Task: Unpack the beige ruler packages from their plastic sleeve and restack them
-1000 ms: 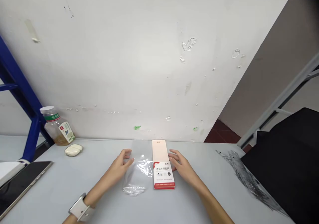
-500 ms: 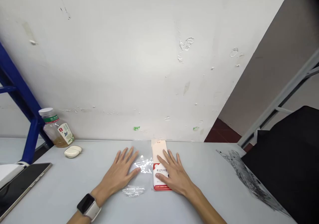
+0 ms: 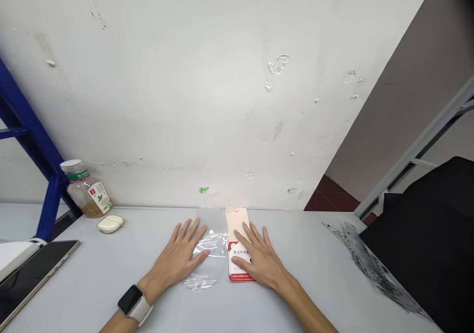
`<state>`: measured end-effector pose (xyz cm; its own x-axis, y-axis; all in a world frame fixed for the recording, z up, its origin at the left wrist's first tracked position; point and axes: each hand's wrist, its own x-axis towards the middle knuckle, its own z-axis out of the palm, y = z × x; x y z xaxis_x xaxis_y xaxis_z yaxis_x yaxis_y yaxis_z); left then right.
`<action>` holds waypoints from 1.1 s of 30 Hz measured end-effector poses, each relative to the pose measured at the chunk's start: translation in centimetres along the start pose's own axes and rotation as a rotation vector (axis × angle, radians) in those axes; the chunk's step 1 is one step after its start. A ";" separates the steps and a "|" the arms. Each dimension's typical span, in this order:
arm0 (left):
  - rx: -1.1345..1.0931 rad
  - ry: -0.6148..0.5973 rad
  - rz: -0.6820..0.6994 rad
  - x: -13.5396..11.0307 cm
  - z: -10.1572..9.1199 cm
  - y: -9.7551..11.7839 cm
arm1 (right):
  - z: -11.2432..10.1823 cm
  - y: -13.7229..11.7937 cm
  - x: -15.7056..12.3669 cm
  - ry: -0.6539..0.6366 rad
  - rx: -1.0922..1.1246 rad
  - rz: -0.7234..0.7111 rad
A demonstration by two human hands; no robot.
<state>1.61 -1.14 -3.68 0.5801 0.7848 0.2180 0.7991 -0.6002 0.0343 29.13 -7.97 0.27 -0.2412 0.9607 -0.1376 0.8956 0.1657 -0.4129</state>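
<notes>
My left hand (image 3: pixel 180 255) lies flat with fingers spread, its thumb and fingertips over the edge of a clear plastic bag (image 3: pixel 211 269). Just right of that bag is a flat cardboard packet (image 3: pixel 237 220), cream at the top and red and white below, with printed characters. My right hand (image 3: pixel 259 259) rests open across the packet's right side and hides part of its print. A watch (image 3: pixel 130 300) with a pale strap is on my left wrist.
At the back left stand a clear bottle (image 3: pixel 87 189) with some brown liquid and a cream case (image 3: pixel 110 224). A tablet-like device (image 3: pixel 40 273) lies at the left edge. Crumpled clear plastic (image 3: pixel 370 269) and a black cloth-like item (image 3: pixel 425 244) are on the right. A wall (image 3: pixel 207 101) rises behind.
Both hands stay in almost the same place on the bag and packet. The view has shifted very slightly, and the glare on the plastic bag looks different.
</notes>
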 end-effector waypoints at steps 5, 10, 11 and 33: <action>0.005 0.002 0.001 0.0 -0.1 0.0 | 0.0 0.0 0.0 -0.008 0.005 0.003; -0.007 0.012 -0.003 0.0 -0.1 0.1 | 0.0 0.0 0.0 -0.003 0.009 0.001; -0.013 0.008 -0.006 0.0 -0.1 0.1 | -0.1 0.0 0.0 -0.005 0.009 0.003; -0.021 0.011 -0.003 0.0 -0.2 0.2 | -0.2 -0.1 -0.1 -0.012 0.005 0.011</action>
<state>1.71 -1.29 -3.47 0.5759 0.7850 0.2285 0.7974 -0.6010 0.0550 29.10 -8.00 0.48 -0.2358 0.9597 -0.1530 0.8964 0.1540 -0.4156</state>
